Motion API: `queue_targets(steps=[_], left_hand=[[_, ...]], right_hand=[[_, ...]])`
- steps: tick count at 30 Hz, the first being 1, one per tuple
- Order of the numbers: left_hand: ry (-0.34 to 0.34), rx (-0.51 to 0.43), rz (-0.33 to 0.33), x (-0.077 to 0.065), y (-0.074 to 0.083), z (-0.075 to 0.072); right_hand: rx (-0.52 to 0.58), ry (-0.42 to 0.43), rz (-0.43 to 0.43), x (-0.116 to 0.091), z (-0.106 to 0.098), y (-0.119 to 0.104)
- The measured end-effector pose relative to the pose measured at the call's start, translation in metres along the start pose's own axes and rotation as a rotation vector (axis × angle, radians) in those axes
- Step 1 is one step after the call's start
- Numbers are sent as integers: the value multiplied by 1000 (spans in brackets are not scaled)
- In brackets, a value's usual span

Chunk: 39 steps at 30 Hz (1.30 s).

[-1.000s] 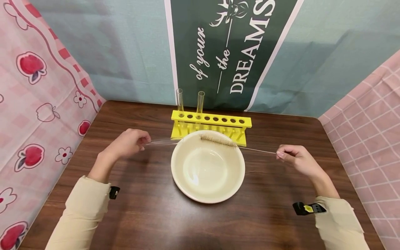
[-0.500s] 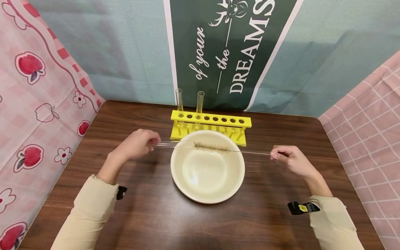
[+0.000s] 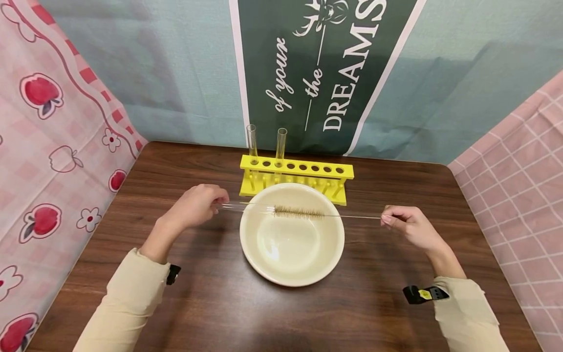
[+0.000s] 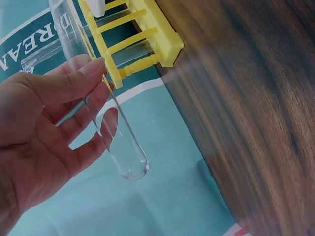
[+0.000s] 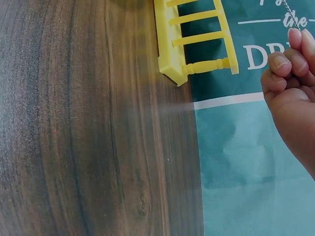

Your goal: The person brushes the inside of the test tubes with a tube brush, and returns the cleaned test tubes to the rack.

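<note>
My left hand [image 3: 200,204] pinches a clear glass test tube [image 4: 125,152] between thumb and fingers, its rounded end pointing outward past the palm. In the head view the tube lies nearly level, its mouth over the cream bowl [image 3: 290,279]. From the other side my right hand [image 3: 409,224] pinches the thin twisted-wire handle of a test tube brush [image 3: 299,212]. The tan bristles are in line with the tube, their tip right at its mouth. Whether the tip is inside the glass I cannot tell. Only a bit of wire [image 5: 291,14] shows in the right wrist view.
Behind the bowl stands a yellow test tube rack [image 3: 303,168]. Two upright glass tubes, one at the left end [image 3: 252,144] and another [image 3: 281,146] slightly right, are in its holes. Cloth-covered walls border the brown wooden table [image 3: 281,318] at the back and both sides.
My left hand has moved right with the test tube, and my right hand slightly left with the brush. Tube mouth and bristle tip, earlier out of line, now meet above the bowl.
</note>
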<state>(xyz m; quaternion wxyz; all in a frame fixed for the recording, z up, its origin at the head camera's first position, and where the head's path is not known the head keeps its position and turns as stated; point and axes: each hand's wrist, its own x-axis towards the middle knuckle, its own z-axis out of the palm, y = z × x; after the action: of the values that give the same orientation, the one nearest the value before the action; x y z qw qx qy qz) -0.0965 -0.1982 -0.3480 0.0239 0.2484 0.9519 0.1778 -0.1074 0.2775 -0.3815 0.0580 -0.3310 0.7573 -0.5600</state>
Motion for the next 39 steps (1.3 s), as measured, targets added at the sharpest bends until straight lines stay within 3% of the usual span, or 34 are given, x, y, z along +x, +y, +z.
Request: queue_targets(steps=[11, 18, 28, 30, 34, 39], left_hand=[[24, 108, -27, 1, 9, 2], [27, 71, -24, -2, 10, 6], [60, 13, -6, -2, 5, 16], [71, 6, -17, -2, 4, 17], [111, 10, -21, -2, 4, 20], [158, 24, -15, -2, 5, 23]], right_hand=[[52, 11, -22, 0, -2, 2], [216, 21, -26, -2, 2, 11], [436, 18, -16, -13, -1, 59], [467, 30, 1, -13, 0, 58], [469, 79, 113, -9, 9, 32], [568, 79, 168, -7, 12, 23]])
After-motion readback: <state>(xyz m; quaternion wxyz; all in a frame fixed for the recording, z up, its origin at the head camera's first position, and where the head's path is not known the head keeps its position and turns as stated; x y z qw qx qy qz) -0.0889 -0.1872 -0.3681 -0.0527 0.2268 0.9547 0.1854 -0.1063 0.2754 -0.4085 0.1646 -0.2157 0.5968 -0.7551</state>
